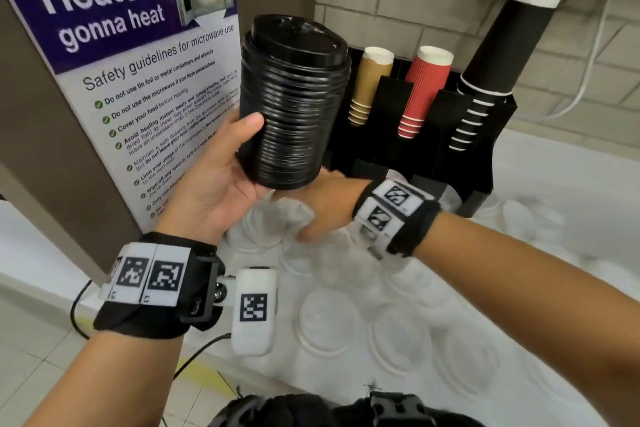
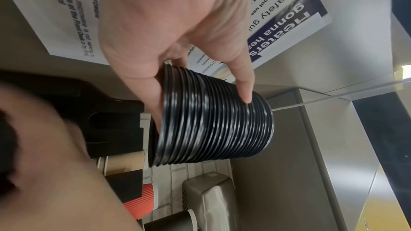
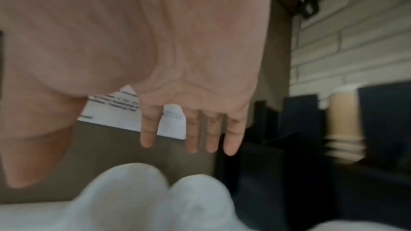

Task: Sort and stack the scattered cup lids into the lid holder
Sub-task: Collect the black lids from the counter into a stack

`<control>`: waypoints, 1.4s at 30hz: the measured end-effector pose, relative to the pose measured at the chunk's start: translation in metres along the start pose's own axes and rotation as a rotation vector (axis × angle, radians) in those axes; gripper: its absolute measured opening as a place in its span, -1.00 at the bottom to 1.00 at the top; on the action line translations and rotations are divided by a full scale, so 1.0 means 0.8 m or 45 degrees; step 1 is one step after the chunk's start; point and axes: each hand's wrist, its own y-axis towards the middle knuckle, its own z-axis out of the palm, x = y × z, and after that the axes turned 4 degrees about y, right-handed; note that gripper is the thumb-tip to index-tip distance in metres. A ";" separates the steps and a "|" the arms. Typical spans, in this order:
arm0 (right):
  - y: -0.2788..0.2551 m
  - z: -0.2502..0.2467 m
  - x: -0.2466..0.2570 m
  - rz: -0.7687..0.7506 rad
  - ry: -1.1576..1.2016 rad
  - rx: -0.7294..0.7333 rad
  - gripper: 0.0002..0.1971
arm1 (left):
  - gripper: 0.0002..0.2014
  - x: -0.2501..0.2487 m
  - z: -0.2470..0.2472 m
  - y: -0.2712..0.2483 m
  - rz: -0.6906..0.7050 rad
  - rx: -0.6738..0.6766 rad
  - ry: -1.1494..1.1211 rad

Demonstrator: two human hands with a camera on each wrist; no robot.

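Your left hand (image 1: 214,180) grips a tall stack of black lids (image 1: 292,104), thumb on its side and fingers curled behind, held above the bench (image 1: 554,191). Your right hand (image 3: 177,59) is under the stack with straight, spread fingers and holds nothing. Clear lids (image 1: 329,319) lie scattered below both hands. The black holder (image 1: 485,163) stands just beyond your right hand.

- The purple-and-white laminated poster (image 1: 138,55) on the brown wall panel reads "Heaters gonna heat" in large white letters on its purple band.
- On its white part stands "Safety guidelines for microwave use".
- Green-ticked lines below include "Do not use tin foil or metal containers and utensils" and "Cover your food before heating"; the lower lines are too small to read.
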 end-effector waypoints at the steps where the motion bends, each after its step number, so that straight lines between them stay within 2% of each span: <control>1: 0.014 0.005 0.014 -0.077 0.064 -0.012 -0.19 | -0.20 -0.001 0.001 0.000 -0.006 -0.013 -0.005; 4: 0.057 0.025 0.046 -0.093 0.104 0.040 -0.12 | -0.11 -0.002 0.000 0.000 -0.026 -0.038 -0.019; 6: 0.084 0.036 0.058 -0.075 0.009 0.186 -0.07 | -0.23 -0.004 -0.002 0.000 -0.017 -0.073 -0.016; 8: 0.104 0.040 0.063 -0.103 -0.060 0.264 -0.14 | -0.36 -0.004 -0.006 -0.001 -0.004 -0.083 -0.004; 11: 0.115 0.040 0.063 -0.113 -0.069 0.302 -0.28 | -0.51 -0.006 -0.011 -0.005 0.006 -0.068 0.019; 14: 0.116 0.040 0.066 -0.141 -0.123 0.289 -0.19 | -0.52 -0.008 -0.012 -0.007 0.011 -0.069 0.031; 16: 0.118 0.042 0.065 -0.123 -0.129 0.212 -0.21 | -0.47 -0.008 -0.010 -0.007 0.014 -0.078 0.036; 18: 0.115 0.040 0.066 -0.123 -0.115 0.223 -0.27 | -0.43 -0.008 -0.009 -0.007 0.012 -0.082 0.032; 22: 0.104 0.033 0.064 -0.061 0.074 0.123 -0.35 | -0.34 -0.008 -0.007 -0.008 0.013 -0.091 0.018; 25: 0.088 0.023 0.055 -0.038 0.219 0.037 -0.29 | -0.15 -0.011 -0.006 -0.010 0.007 -0.037 0.018; 28: 0.064 -0.004 0.031 0.074 0.377 -0.098 -0.24 | -0.22 -0.015 -0.003 -0.009 0.028 0.032 0.030; 30: 0.037 -0.027 0.007 0.071 0.614 -0.224 -0.25 | -0.26 -0.016 0.000 -0.008 0.052 0.070 0.054; 31: 0.022 -0.040 -0.006 0.065 0.614 -0.257 -0.23 | -0.23 -0.015 0.002 -0.007 0.059 0.073 0.056; 33: -0.009 -0.050 -0.038 0.110 0.380 -0.182 -0.15 | -0.17 -0.011 0.003 -0.005 0.045 0.058 0.030; 35: -0.041 -0.043 -0.065 0.204 0.200 -0.033 -0.23 | -0.08 -0.004 0.005 -0.004 0.012 0.052 0.008; 37: -0.066 -0.027 -0.085 0.299 0.114 0.158 -0.30 | 0.09 0.006 0.008 -0.004 -0.030 0.021 -0.010; 39: -0.083 -0.015 -0.098 0.419 -0.048 0.264 -0.26 | 0.17 0.017 0.008 -0.004 -0.058 0.008 -0.058; 41: -0.092 -0.009 -0.105 0.468 -0.226 0.152 -0.11 | 0.16 0.029 0.009 -0.004 -0.078 0.011 -0.076; 42: -0.096 -0.009 -0.104 0.440 -0.161 0.029 -0.07 | 0.15 0.035 0.009 -0.005 -0.082 0.003 -0.080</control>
